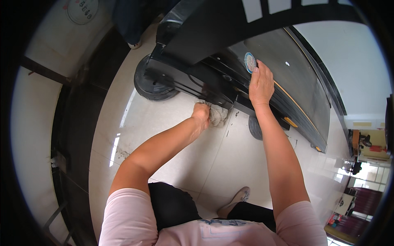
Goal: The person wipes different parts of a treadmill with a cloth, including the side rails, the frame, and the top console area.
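My left hand (pixel 201 114) grips a grey cloth (pixel 218 116), bunched up low against the bottom edge of a black treadmill (pixel 187 73), just above the floor. Part of the cloth is hidden by my fingers and by the machine's edge. My right hand (pixel 261 82) lies on the treadmill's front section with its fingers stretched out, holding nothing. Its fingertips reach beside a round sticker (pixel 250 62) with a blue rim. To the right extends the dark running belt (pixel 303 70), bordered by a thin yellow line.
Round black base feet or wheels (pixel 154 83) (pixel 255 127) touch the glossy tiled floor (pixel 184 160). Dark marks (pixel 237 114) dot the tiles. A dark-clothed person's leg (pixel 127 23) stands beyond the machine at upper left. A wall socket (pixel 58 161) is at left.
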Tool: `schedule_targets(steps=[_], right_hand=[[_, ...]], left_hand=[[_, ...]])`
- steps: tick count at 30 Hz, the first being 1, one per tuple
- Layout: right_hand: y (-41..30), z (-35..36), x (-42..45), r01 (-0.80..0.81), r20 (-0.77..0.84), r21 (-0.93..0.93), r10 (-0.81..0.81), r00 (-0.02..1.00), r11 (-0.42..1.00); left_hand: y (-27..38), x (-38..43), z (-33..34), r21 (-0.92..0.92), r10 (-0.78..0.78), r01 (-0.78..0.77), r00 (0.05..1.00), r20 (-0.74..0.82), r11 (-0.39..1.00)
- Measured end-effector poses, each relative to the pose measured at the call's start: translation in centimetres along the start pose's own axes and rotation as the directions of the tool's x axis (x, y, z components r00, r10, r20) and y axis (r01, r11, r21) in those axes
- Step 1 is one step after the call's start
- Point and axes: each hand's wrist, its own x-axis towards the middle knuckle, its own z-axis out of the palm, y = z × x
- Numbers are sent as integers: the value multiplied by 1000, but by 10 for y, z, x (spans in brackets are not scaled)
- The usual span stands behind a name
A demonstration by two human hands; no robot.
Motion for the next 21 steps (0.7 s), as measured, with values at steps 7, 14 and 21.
schedule_targets(steps=[7, 14, 21], right_hand=[[-6, -29, -8, 52, -46, 419, -36, 998, 907], [-60, -24, -217, -663, 648, 676, 169, 742, 322], [-43, -16, -207, -885, 873, 463, 200, 445, -50]], left_hand=[[22, -70, -31, -31, -9, 17, 972, 236, 999], [31, -117, -67, -38, -48, 61, 959, 280, 997], [38, -128, -88, -67, 22, 5, 916, 401, 998]])
